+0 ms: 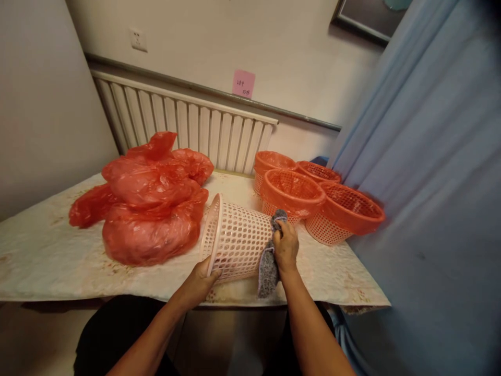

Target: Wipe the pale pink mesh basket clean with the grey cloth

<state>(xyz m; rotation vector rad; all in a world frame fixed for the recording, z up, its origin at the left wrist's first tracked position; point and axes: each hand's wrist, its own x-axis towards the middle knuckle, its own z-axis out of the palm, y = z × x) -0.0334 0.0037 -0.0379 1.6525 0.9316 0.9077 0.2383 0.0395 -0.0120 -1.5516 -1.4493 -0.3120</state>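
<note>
A pale pink perforated plastic wastebasket (242,237) lies tipped on its side above the table, its mouth facing left. My left hand (203,282) is closed on its rim, thumb on the outside. Against the basket's base, at the right, my right hand (286,246) grips a grey cloth (268,274) with a light purple edge. Part of the cloth hangs below that hand, and some pokes out above the fingers. The base itself is hidden behind the cloth and the hand.
Several wastebaskets with red liners (293,193) stand at the right rear. Stuffed red plastic bags (152,203) are piled on the left. A cloth-covered table (50,261) bears everything. Behind it are a white radiator (183,122) and a wall; a blue curtain (422,183) hangs at right.
</note>
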